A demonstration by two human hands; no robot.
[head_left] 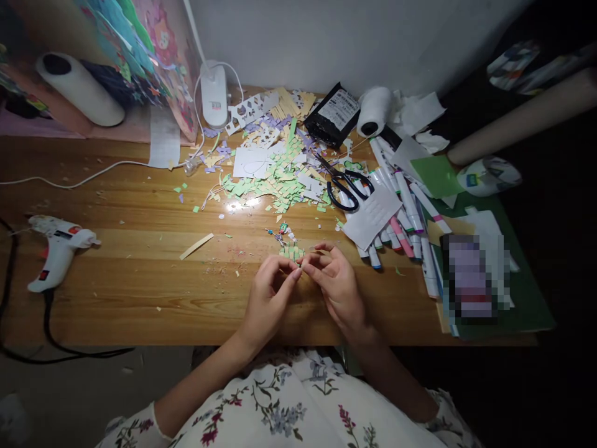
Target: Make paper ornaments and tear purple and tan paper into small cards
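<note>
My left hand and my right hand meet fingertip to fingertip over the wooden table, near its front edge. Each has thumb and index finger pinched together, on something too small to make out. Just beyond the fingertips lies a small green and yellow checkered paper piece, partly hidden by my fingers. Touching or close behind it is a little cluster of colourful trinkets. Further back spreads a pile of green, yellow and purple paper scraps, with black-handled scissors at its right side.
A white glue gun with a black cable lies at the left. Several markers, a white thread spool and a black package are at the right and back. A phone, its screen blurred, rests on a green mat.
</note>
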